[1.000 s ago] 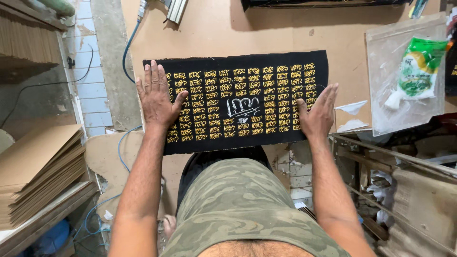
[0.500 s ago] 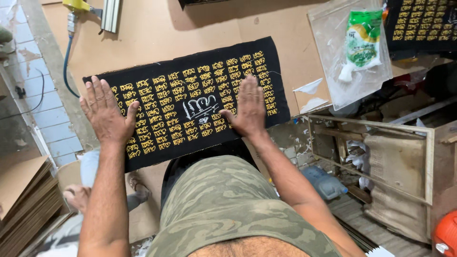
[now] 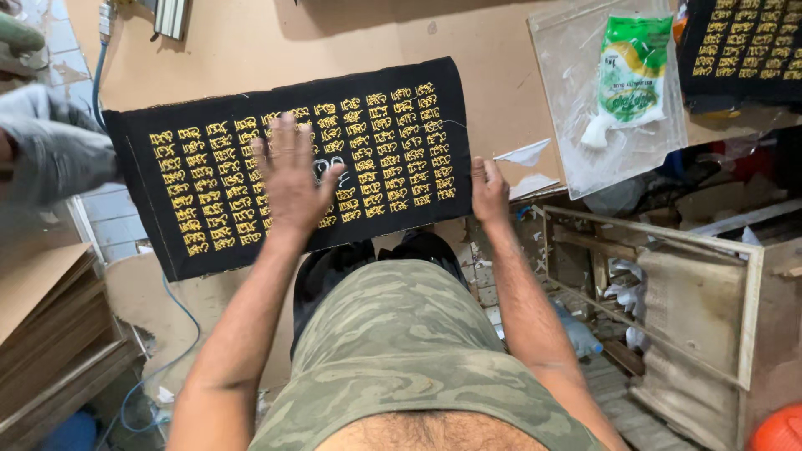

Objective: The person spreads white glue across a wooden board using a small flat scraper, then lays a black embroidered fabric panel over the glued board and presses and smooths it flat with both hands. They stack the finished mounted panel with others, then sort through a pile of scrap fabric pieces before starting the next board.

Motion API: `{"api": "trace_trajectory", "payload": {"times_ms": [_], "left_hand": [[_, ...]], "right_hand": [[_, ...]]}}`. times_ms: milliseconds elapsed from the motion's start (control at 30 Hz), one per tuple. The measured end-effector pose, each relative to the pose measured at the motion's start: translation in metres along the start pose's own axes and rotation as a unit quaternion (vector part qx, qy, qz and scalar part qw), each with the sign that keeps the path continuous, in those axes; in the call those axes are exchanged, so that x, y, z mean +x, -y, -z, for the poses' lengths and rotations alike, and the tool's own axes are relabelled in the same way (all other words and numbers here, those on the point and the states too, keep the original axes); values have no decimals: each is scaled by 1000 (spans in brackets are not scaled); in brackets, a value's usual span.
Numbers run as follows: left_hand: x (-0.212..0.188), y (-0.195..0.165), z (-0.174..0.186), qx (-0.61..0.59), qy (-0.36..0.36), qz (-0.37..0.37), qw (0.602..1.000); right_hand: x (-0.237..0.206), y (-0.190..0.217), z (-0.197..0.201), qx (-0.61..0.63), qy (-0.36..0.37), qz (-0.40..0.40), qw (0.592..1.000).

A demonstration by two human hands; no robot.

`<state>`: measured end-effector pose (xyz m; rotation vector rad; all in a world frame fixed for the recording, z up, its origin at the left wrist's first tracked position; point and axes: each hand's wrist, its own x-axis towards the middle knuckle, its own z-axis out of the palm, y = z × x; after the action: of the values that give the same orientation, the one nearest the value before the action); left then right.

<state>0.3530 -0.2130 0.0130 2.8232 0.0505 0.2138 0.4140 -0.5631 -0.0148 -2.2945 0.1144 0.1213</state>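
Flat on the brown worktop (image 3: 251, 50) lies a long black cloth (image 3: 292, 167) covered in rows of yellow embroidered script, tilted a little so its right end sits higher. Left hand (image 3: 292, 171) rests palm down near the middle of it, fingers spread and holding nothing. Right hand (image 3: 489, 190) is at the cloth's lower right corner — fingers touch the edge, but whether they pinch it I cannot tell. Farther right lies a clear plastic bag (image 3: 576, 134) with a green and white packet (image 3: 632, 71) inside — well apart from the cloth.
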Motion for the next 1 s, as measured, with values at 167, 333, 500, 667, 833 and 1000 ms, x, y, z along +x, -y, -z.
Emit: {"api": "trace_trajectory", "payload": {"times_ms": [167, 333, 500, 667, 833, 1000], "left_hand": [[21, -146, -58, -50, 31, -58, 997], [34, -183, -69, 7, 28, -54, 998], [41, -198, -79, 16, 48, -43, 998], [47, -208, -82, 31, 51, -36, 998], [51, -228, -91, 108, 26, -23, 994], [59, -259, -105, 8, 52, -41, 998]], "right_hand": [[15, -5, 16, -68, 0, 77, 995], [31, -27, 29, -43, 4, 117, 992], [46, -49, 36, 17, 29, 109, 993], [55, -54, 40, 75, 70, 81, 991], [58, -55, 45, 113, 91, 61, 988], [61, -58, 44, 139, 100, 66, 983]]}}
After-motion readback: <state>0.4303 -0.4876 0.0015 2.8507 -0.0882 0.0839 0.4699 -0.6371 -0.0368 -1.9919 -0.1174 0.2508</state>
